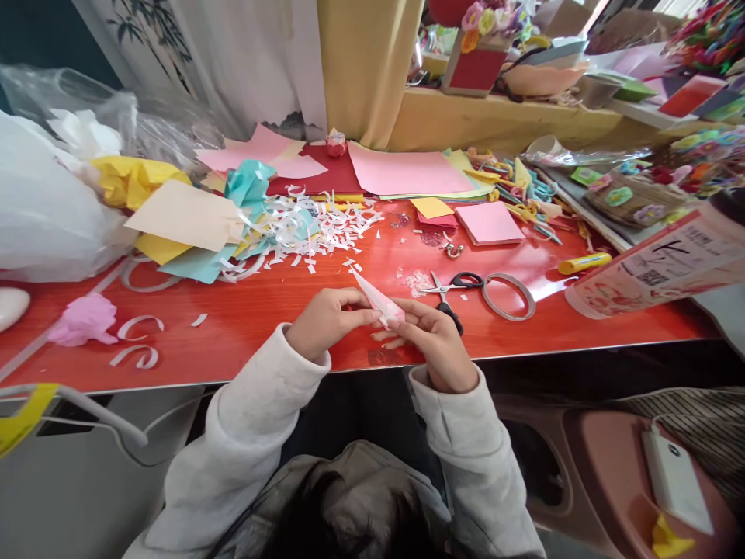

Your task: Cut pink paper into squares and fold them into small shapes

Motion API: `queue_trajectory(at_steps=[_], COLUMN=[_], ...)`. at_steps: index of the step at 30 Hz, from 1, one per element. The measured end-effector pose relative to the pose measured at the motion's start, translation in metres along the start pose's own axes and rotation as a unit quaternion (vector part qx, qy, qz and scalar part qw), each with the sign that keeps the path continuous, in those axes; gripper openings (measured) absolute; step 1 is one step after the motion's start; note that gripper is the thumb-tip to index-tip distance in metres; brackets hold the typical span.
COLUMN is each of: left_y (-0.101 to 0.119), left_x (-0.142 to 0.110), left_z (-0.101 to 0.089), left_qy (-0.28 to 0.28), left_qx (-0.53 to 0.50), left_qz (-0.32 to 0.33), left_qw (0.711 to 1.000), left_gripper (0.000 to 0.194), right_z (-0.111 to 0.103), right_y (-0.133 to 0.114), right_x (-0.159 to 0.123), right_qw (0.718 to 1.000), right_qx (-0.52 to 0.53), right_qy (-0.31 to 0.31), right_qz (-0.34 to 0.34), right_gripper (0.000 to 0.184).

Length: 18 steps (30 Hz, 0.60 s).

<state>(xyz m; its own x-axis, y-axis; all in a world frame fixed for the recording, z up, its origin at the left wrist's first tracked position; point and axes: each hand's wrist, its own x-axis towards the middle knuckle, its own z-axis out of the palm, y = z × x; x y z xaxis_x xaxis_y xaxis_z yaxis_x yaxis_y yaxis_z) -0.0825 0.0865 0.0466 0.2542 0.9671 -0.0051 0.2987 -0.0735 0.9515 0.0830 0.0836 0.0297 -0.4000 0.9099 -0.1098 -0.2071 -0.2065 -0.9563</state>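
Observation:
Between both hands is a narrow pointed piece of folded pink paper [377, 296], its tip aimed up and to the left. My left hand [330, 320] pinches its left side between thumb and fingers. At its lower right end, my right hand [434, 338] grips it, the other fingers partly behind. Just beyond the right hand lie scissors [445, 291] with black handles, blades apart. A roll of tape [508, 296] rests to their right. Farther back sit a stack of pink square paper [490, 223] and a yellow sheet [431, 207] on red squares.
White paper strips [314, 229] are heaped behind the left hand, beside crumpled coloured paper. A pink crumpled piece [85, 319] lies at left. A tall cup [657, 260] and a yellow tube [584, 263] stand and lie at right. The red table's front edge [361, 368] runs under the wrists.

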Motion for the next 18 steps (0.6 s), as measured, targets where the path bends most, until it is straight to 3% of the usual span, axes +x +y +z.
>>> queue_trajectory(at_steps=[7,18], left_y=[0.0004,0.0002], left_x=[-0.0002,-0.0020], left_z=[0.0001,0.0024], left_qy=[0.002,0.026], left_qx=[0.035,0.082], left_qz=[0.030,0.034], left_qw=[0.999,0.996], left_gripper=[0.024,0.028], right_z=[0.0001,0.0029], right_y=[0.0017,0.0031], right_x=[-0.0018,-0.0019], right_qw=[0.999,0.997], right_qx=[-0.036,-0.069], right_qy=[0.001,0.022], right_qz=[-0.002,-0.012], right_gripper=[0.027,0.026])
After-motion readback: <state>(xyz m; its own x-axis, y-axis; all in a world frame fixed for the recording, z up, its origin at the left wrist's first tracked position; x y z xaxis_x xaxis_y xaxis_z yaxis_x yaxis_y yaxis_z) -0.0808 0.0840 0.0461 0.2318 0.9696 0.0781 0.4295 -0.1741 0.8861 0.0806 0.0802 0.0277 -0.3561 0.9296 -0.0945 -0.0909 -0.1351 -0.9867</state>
